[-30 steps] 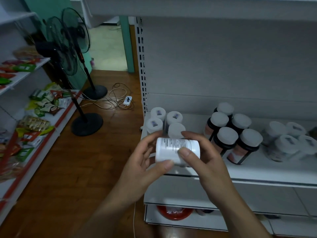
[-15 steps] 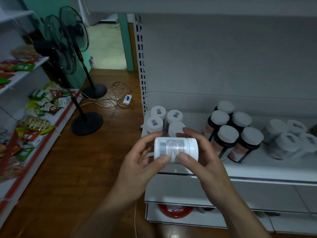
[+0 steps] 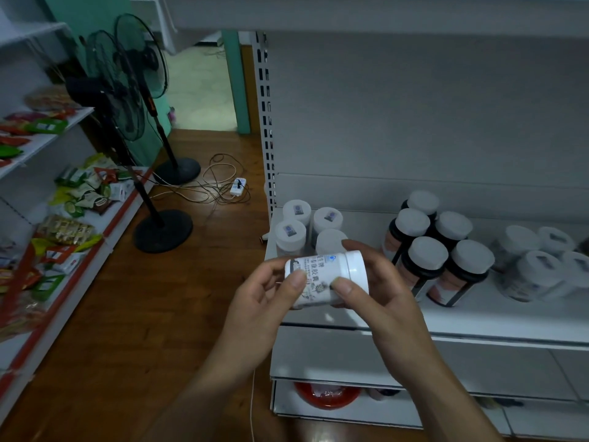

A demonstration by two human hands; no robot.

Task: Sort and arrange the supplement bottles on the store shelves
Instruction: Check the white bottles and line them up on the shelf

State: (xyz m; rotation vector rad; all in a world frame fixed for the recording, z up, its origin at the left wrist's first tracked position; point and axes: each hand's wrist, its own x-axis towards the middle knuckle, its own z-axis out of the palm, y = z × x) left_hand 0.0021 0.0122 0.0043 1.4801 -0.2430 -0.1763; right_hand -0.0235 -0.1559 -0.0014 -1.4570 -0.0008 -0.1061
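Step in hand (judged): reading the label of one white bottle (image 3: 325, 279) to decide which group it joins.
How to do it well: keep the printed face turned up toward the eyes and match its cap and label against the standing groups. Then tip it upright, cap on top, before setting it down. Lower it into a free spot at the front edge of its group, so that no neighbour is knocked over.
Left hand (image 3: 258, 311): fingers (image 3: 296, 282) curled round the base end of the bottle, thumb pressed on the label.
Right hand (image 3: 382, 298): clasps the cap end, thumb on the label edge beside the cap, the other fingers wrapped behind.
Task's thing: the bottle lies on its side between both hands, cap toward the right hand, held in the air in front of the shelf (image 3: 478, 320).
Likely destination (judged): the white-capped bottles (image 3: 306, 224), which stand just beyond the fingers.
Other groups: dark bottles (image 3: 436, 250) stand near the right-hand fingers, on their far right side. Pale bottles (image 3: 538, 263) lie farther right, well apart.
Risk (judged): the smooth round bottle may roll in the grip while it is turned upright.
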